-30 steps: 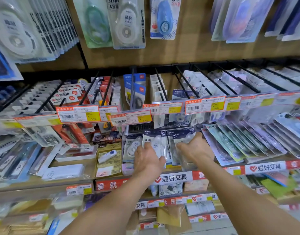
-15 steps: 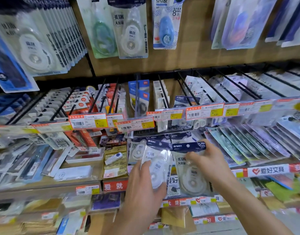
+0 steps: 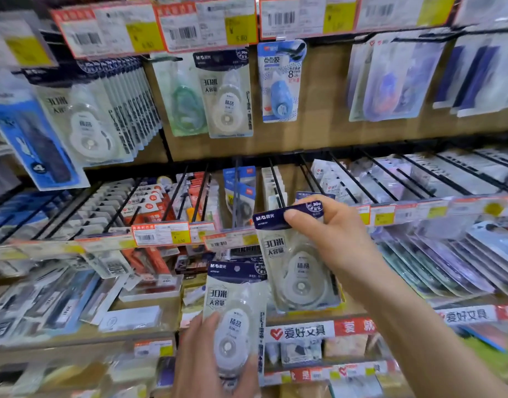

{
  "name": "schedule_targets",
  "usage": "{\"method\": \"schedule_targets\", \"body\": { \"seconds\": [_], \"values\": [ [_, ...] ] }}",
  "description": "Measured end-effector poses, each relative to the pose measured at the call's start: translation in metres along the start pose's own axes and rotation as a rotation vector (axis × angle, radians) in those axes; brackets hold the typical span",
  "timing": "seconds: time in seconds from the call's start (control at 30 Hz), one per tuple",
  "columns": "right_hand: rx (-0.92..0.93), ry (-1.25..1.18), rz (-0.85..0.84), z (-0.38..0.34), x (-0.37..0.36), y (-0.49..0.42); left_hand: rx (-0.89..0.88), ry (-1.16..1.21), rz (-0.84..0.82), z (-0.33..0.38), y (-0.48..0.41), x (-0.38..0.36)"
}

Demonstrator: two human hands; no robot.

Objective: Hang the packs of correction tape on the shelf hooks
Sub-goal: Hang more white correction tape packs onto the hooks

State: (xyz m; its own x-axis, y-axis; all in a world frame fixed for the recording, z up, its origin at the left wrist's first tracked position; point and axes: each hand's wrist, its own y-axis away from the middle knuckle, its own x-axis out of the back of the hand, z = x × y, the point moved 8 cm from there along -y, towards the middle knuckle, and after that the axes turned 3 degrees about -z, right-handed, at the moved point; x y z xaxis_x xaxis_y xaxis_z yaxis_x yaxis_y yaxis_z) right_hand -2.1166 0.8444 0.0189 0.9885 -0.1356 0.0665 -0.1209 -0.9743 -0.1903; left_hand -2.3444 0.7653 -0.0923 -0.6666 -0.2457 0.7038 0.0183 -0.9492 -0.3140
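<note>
The right hand (image 3: 333, 234) pinches the dark-blue header of a correction tape pack (image 3: 295, 271) between thumb and curled fingers, so that its grip is closed on the card's top edge. The pack hangs from it slightly tilted, in front of the middle row's price strip (image 3: 158, 235). A second dark header edge shows just above the fingers. It may be another pack held behind the first, though the blur does not let me be sure.

Lower and to the left, the left hand (image 3: 201, 366) holds a second, matching pack (image 3: 235, 308) upright from below: its grip wraps the bottom of the blister, thumb on the left edge, fingers round the base.

Both packs are off the hooks, held in front of the shelf. Above them, on the upper row, one identical pack (image 3: 227, 93) hangs on a hook between a green-tape pack (image 3: 186, 96) and a blue one (image 3: 281, 81), and a full row of the same packs (image 3: 97, 116) hangs further left. The black prongs of the middle-row hooks (image 3: 347, 179) run back behind the right hand.
</note>
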Motion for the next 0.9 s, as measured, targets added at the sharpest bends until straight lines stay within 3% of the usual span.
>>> {"method": "schedule_targets", "body": {
  "seconds": [0.27, 0.53, 0.9],
  "values": [
    [0.236, -0.086, 0.025, -0.082, -0.028, -0.054, 0.012, 0.120, 0.233, 0.012, -0.029, 0.045],
    [0.314, -0.202, -0.003, -0.122, -0.057, -0.100, 0.082, 0.197, 0.188, 0.007, -0.062, 0.053],
    [0.310, -0.284, 0.019, -0.142, -0.074, -0.132, 0.000, 0.210, 0.184, 0.023, -0.079, 0.055]
  ]
}}
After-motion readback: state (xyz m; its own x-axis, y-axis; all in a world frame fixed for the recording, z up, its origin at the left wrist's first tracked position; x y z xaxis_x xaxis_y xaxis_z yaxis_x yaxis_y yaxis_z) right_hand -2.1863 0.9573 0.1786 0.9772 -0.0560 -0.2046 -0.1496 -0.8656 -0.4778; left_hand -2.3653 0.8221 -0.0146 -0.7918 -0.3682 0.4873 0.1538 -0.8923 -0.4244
